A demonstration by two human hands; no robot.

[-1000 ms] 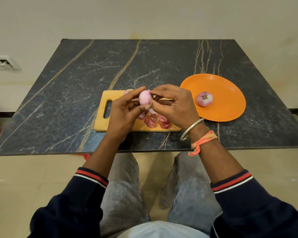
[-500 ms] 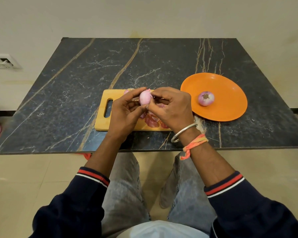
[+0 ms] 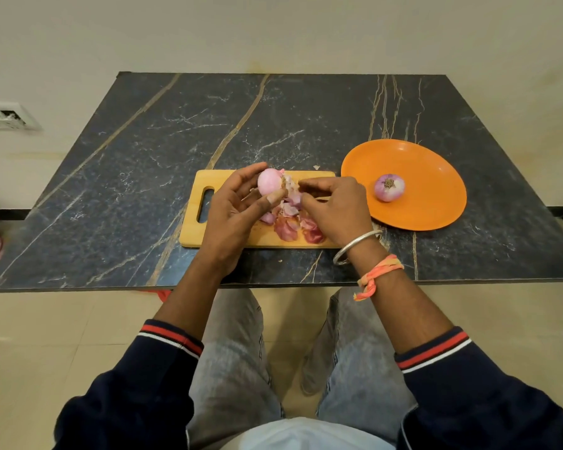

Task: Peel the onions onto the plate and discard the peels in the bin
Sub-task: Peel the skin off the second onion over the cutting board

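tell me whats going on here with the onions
A person sits at a dark marble table peeling onions. The left hand holds a pale pink onion above the wooden cutting board, and the right hand pinches a strip of skin at the onion's end. Loose peels lie on the board under the hands. One peeled onion sits on the orange plate to the right. No bin is in view.
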